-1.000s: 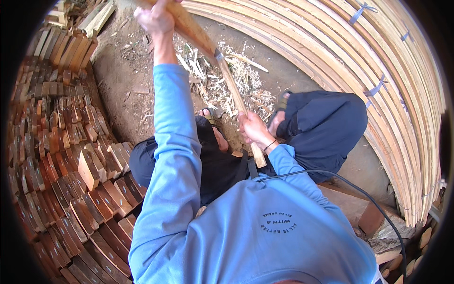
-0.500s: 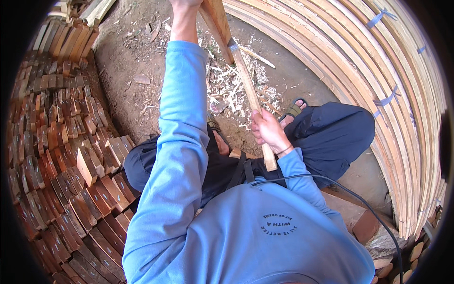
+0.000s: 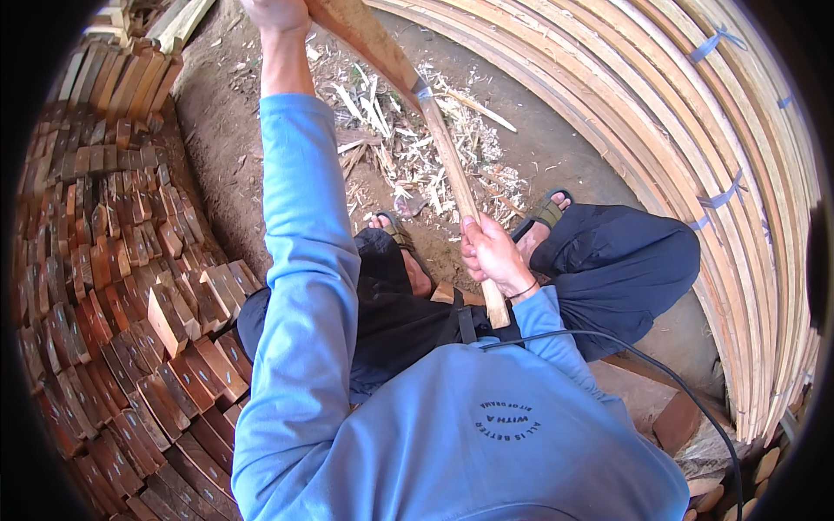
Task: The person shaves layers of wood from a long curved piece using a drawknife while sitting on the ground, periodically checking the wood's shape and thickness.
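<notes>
My right hand [image 3: 496, 253] is closed round the pale wooden handle of a tool [image 3: 450, 156]. A small patch of bluish metal shows at the handle's far end, against the lower end of a wooden piece [image 3: 369, 39]; the blade's shape cannot be made out. That wooden piece slants up to the left and runs out of view at the top. At its upper end my left hand [image 3: 278, 13] is closed on it, with the fingers partly cut off by the picture's edge. My left arm is stretched far forward, while the right is bent close to my body.
Wood chips and shavings [image 3: 434, 165] litter the dirt floor between my sandalled feet. Stacked reddish-brown wooden blocks [image 3: 113, 321] fill the left side. Long curved pale strips [image 3: 660, 113], tied with blue bands, stand along the right. A black cable [image 3: 643, 352] crosses my right arm.
My left hand has moved left and slightly down, so the wooden piece slants more. Its lower end still meets the tool's metal. My right hand has barely shifted.
</notes>
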The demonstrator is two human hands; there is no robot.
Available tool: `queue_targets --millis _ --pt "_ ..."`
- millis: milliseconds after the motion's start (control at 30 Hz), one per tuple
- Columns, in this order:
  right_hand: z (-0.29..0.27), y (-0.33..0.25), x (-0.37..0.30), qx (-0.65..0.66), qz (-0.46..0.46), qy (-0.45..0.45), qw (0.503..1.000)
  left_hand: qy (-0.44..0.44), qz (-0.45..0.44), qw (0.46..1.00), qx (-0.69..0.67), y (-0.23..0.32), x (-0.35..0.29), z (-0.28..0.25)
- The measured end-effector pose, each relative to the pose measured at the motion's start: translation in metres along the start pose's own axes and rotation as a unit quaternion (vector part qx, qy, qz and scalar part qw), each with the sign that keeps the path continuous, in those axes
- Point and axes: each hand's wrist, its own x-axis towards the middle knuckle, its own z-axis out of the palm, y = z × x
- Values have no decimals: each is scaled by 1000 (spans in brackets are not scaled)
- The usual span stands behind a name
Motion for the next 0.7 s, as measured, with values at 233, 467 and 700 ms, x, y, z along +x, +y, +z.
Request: queue_targets --millis 233,467,700 --pt "29 -32 4 -26 -46 -21 998 8 39 999 -21 32 30 -16" --pt "11 -37 65 -8 -6 -47 999 -82 32 994 -70 -2 -19 3" --pt "-38 -49 58 94 11 -127 987 -199 -117 966 -119 -4 -16 -11"
